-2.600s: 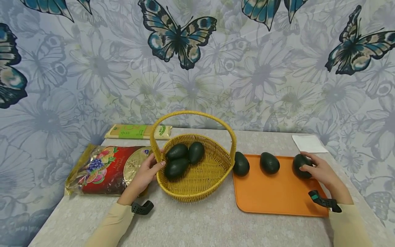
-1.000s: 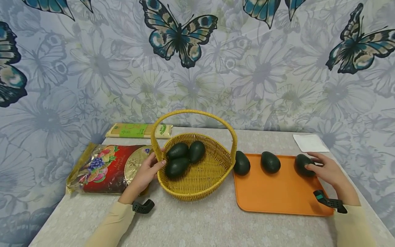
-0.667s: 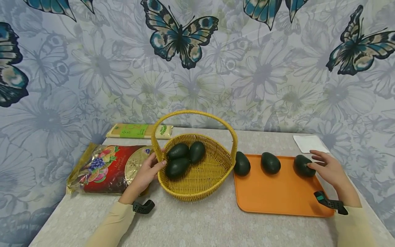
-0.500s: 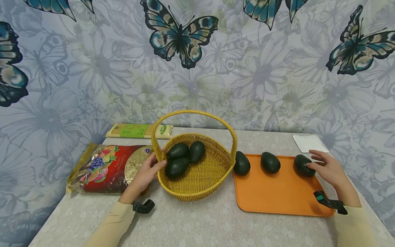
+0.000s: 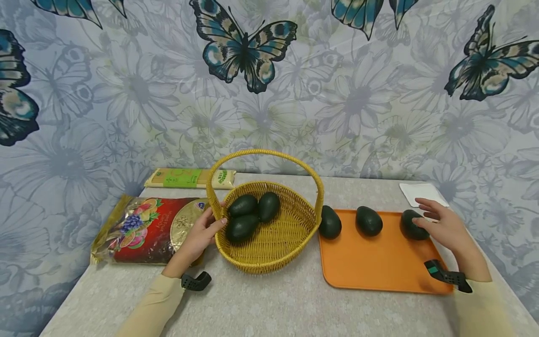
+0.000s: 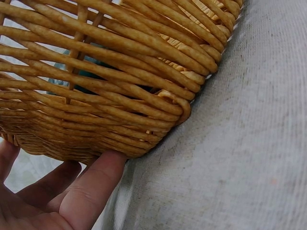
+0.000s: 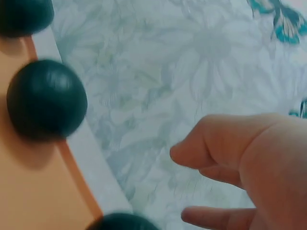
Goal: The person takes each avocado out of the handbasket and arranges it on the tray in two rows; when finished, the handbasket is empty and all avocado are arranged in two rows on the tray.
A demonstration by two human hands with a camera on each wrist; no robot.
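Note:
In the head view my left hand grips the left rim of a yellow wicker basket, near the foot of its tall handle; the left wrist view has fingertips against the woven wall. Inside the basket's left half lie three dark green avocados. On the orange tray, three more sit in a row along the far side: a left one, a middle one and a right one. My right hand is beside the right avocado, fingers spread and raised, holding nothing.
Left of the basket lies a red fruit candy bag, with a yellow-green packet behind it. A white paper sheet is at the back right. The patterned wall stands behind the table.
Earlier my right fingers were around the right avocado; now they are spread and lifted. That avocado sits slightly further right than at first. My left hand and the basket stay nearly in place.

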